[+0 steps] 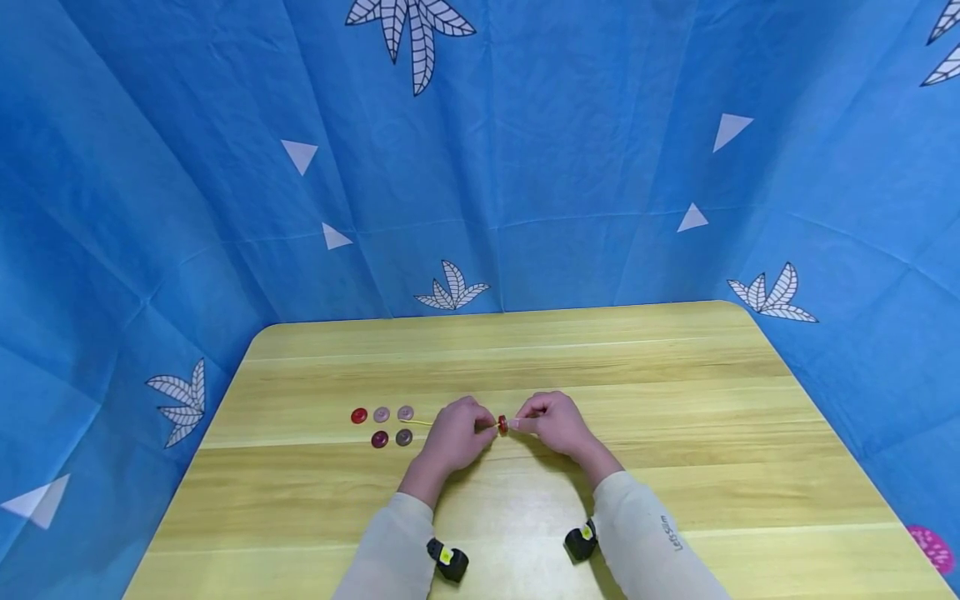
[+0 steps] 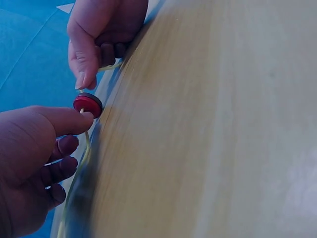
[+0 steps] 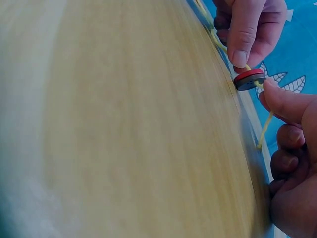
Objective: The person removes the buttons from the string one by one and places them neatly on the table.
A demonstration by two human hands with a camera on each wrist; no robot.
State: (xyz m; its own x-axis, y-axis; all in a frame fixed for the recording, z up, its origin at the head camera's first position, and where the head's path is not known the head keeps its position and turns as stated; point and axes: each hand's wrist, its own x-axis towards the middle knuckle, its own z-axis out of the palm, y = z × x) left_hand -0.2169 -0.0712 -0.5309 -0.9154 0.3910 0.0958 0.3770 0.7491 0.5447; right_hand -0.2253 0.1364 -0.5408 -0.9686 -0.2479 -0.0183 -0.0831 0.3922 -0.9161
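Two stacked buttons, a red button (image 2: 90,105) and a dark button (image 3: 250,84), sit on a yellow string (image 3: 218,42) between the hands. My left hand (image 1: 455,435) pinches the string right beside the red face, its fingertips close against the button. On the other side, my right hand (image 1: 558,423) pinches the string by the dark face. A short string end hangs below the right fingers in the right wrist view. The longer part trails left from the left hand, over the table toward the loose buttons.
Several loose buttons lie on the wooden table (image 1: 675,367) left of the hands, among them a bright red button (image 1: 359,415), a pale pink button (image 1: 382,414) and a dark maroon button (image 1: 379,439). A blue patterned curtain (image 1: 555,167) hangs around the table's back and sides.
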